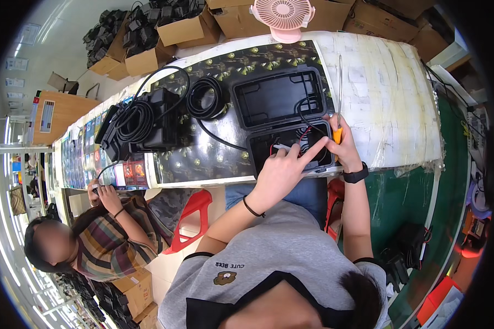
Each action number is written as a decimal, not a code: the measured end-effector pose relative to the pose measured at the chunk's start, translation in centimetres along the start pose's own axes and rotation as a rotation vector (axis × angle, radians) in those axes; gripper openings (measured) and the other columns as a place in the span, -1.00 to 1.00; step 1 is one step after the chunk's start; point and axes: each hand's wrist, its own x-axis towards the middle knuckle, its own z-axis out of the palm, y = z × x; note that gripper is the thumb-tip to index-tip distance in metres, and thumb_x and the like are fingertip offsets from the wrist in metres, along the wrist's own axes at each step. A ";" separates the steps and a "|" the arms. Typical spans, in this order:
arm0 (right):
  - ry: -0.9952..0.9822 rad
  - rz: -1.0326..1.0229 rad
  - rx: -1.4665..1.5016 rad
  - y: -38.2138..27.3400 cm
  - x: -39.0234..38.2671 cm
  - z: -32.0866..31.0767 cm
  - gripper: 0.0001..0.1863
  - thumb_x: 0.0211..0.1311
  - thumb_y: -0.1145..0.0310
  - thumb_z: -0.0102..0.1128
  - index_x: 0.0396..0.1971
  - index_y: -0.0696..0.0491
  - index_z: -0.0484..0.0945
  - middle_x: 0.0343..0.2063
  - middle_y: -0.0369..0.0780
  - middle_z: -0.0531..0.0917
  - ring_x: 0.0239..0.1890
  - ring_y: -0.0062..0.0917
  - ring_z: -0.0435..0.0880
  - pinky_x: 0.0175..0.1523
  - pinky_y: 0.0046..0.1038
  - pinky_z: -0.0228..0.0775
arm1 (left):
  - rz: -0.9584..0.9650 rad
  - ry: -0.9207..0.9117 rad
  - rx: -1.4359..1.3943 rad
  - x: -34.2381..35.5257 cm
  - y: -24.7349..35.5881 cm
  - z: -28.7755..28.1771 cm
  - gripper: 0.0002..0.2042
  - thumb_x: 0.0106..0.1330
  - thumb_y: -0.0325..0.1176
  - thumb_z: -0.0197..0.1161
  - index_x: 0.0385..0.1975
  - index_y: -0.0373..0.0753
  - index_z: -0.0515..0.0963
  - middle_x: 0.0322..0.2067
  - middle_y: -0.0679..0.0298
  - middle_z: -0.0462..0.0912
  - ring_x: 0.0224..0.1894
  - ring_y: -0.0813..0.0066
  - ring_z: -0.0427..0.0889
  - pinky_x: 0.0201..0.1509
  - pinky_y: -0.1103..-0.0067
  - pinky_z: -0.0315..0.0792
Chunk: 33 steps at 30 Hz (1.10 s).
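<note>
Table [381,101], black case [274,101], wires [306,132] partly hidden, right hand [346,149] closed round screwdriver [337,136], left hand [279,174] half-curled, grip unclear

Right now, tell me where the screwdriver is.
In the head view, the screwdriver is right of centre, in the right hand, just right of the open black box.

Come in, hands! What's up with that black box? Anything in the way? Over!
Left hand at open black box, grip unclear. Right hand gripping orange-handled screwdriver, blade pointing away from body. Thin wires inside box, possibly in the way.
</note>
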 end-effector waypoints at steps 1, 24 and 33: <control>-0.023 0.014 -0.029 0.0 0.0 -0.2 -0.65 -0.09 0.54 0.21 -0.35 -0.02 0.23 -0.07 -0.24 0.47 0.31 -0.45 0.27 0.28 -0.51 0.05 | 0.010 0.008 0.019 -0.1 0.0 0.1 -0.05 -0.05 -0.36 0.47 0.43 0.15 0.13 -0.29 0.18 0.54 -0.41 0.25 0.62 -0.41 0.45 0.62; 0.411 0.075 0.117 -3.6 1.0 -0.5 -0.78 0.38 0.17 0.14 -0.22 -0.01 0.40 0.10 -0.14 0.57 -0.04 -0.66 0.48 -0.37 -0.73 0.36 | 0.328 0.097 0.159 -3.0 -1.4 1.3 -0.30 0.13 -0.43 0.13 0.31 0.39 0.31 -0.23 0.28 0.51 -0.35 0.45 0.57 -0.24 0.54 0.58; 0.256 0.038 -0.087 -3.5 0.8 1.3 -0.59 0.11 0.49 0.41 -0.35 -0.01 0.24 0.27 0.03 0.39 0.33 -0.36 0.31 0.40 -0.37 0.01 | 0.328 0.022 0.138 -1.6 -1.2 0.0 -0.34 0.13 -0.44 0.13 0.26 0.39 0.37 -0.24 0.32 0.52 -0.34 0.47 0.60 -0.28 0.55 0.59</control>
